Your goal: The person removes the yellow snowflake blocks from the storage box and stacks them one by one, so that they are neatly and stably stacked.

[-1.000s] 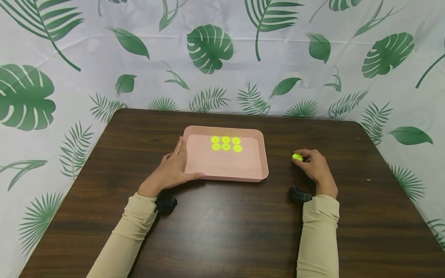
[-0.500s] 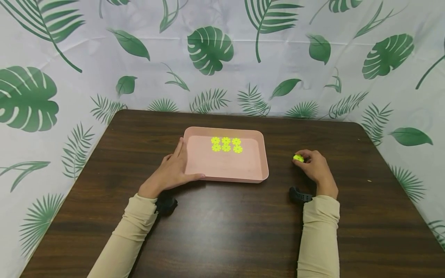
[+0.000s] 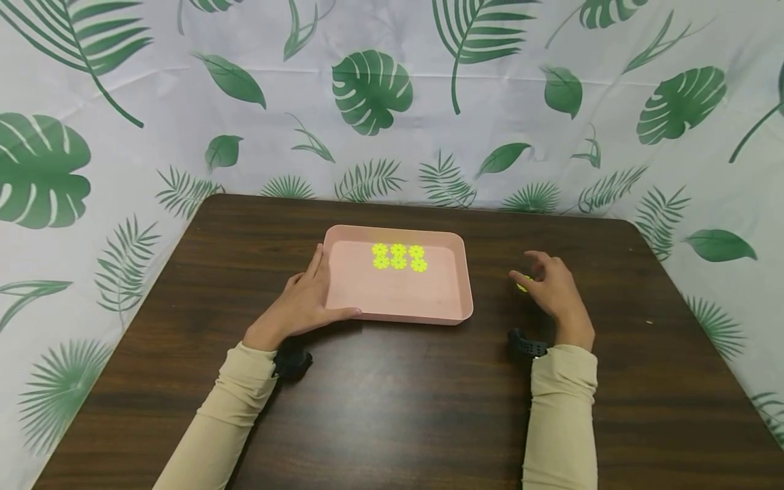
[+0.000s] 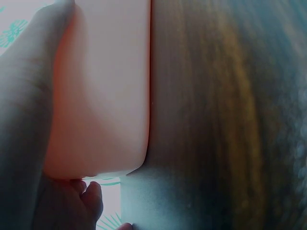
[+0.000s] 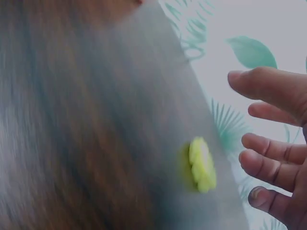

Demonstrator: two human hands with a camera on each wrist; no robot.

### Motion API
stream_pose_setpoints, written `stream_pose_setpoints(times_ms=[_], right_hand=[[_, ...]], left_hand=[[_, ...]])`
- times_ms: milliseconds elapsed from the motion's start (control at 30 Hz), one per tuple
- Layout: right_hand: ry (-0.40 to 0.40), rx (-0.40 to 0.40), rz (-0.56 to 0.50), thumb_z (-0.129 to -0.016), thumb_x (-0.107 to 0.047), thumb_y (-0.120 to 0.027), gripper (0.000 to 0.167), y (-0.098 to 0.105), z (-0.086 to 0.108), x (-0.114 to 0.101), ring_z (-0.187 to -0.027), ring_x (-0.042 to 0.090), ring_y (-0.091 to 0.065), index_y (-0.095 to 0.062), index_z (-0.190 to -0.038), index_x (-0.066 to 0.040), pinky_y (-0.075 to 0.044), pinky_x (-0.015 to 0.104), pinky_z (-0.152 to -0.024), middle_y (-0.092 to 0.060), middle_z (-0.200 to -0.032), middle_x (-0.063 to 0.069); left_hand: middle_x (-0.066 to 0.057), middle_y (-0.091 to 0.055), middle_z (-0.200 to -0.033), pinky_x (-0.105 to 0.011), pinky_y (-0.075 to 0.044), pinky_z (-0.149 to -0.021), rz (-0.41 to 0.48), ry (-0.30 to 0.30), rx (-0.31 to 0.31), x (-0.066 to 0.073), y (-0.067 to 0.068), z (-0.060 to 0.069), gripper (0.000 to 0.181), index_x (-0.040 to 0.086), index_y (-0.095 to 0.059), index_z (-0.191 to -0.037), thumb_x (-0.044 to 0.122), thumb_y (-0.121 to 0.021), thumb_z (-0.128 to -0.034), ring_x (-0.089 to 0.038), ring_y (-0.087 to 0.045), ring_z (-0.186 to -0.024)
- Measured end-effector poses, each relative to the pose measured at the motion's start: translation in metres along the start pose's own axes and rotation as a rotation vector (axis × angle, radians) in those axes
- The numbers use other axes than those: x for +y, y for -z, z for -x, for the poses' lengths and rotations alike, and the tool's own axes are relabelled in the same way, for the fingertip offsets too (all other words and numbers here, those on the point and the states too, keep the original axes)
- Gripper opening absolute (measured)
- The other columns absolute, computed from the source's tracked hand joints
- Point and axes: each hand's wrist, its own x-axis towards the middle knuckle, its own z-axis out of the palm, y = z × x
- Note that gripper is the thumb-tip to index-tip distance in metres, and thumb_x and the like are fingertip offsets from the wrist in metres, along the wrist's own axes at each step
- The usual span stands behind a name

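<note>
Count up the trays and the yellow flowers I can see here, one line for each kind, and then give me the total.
Tray: 1
Yellow flowers: 7 (6 in the tray, plus 1 loose flower outside it, by the right hand)
Total: 8

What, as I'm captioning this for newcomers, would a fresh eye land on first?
Probably the six bright yellow, flower-shaped pieces, set in two rows of three toward the far side of the pale pink, rounded rectangular tray. Next comes another bright yellow piece on the dark brown, wood-grained table, right of the tray.
</note>
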Motion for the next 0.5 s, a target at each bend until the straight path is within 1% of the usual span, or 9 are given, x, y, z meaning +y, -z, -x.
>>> stream_pose_setpoints(times_ms=[100, 267, 367, 500], right_hand=[[0.021, 0.009, 0.0, -0.104, -0.031, -0.064, 0.061, -0.003, -0.003, -0.013, -0.107, 0.047, -0.056, -0.045, -0.149, 0.006, -0.047, 0.063, -0.091, -0.052, -0.124, 0.033], [0.09, 0.036, -0.004, -0.104, -0.031, -0.063, 0.055, -0.015, -0.01, -0.037, -0.1, 0.042, -0.057, -0.051, -0.146, 0.004, -0.048, 0.059, -0.085, -0.055, -0.12, 0.029], [0.136, 0.043, -0.019, -0.104, -0.026, -0.064, 0.051, -0.023, -0.015, -0.051, -0.096, 0.039, -0.057, -0.054, -0.144, 0.003, -0.048, 0.056, -0.084, -0.056, -0.117, 0.026], [0.176, 0.057, -0.033, -0.102, -0.02, -0.066, 0.044, -0.034, -0.021, -0.069, -0.09, 0.036, -0.056, -0.059, -0.139, 0.004, -0.048, 0.051, -0.08, -0.059, -0.112, 0.024]], left_hand=[[-0.022, 0.011, -0.171, -0.071, -0.024, -0.113, -0.01, -0.002, 0.002, -0.001, -0.001, 0.0, 0.128, -0.002, 0.004, -0.164, 0.072, -0.065, -0.0858, -0.037, -0.014, -0.157], [-0.023, 0.01, -0.171, -0.071, -0.026, -0.112, -0.026, 0.001, 0.014, -0.002, -0.002, 0.0, 0.128, -0.002, 0.005, -0.163, 0.071, -0.067, -0.0865, -0.039, -0.019, -0.156], [-0.022, 0.009, -0.171, -0.07, -0.025, -0.112, -0.015, 0.003, 0.02, -0.001, -0.001, 0.0, 0.128, -0.001, 0.005, -0.164, 0.07, -0.068, -0.0863, -0.038, -0.019, -0.156], [-0.022, 0.01, -0.171, -0.07, -0.025, -0.113, -0.012, -0.006, 0.013, -0.001, -0.003, -0.002, 0.127, -0.001, 0.005, -0.164, 0.07, -0.067, -0.0868, -0.037, -0.015, -0.157]])
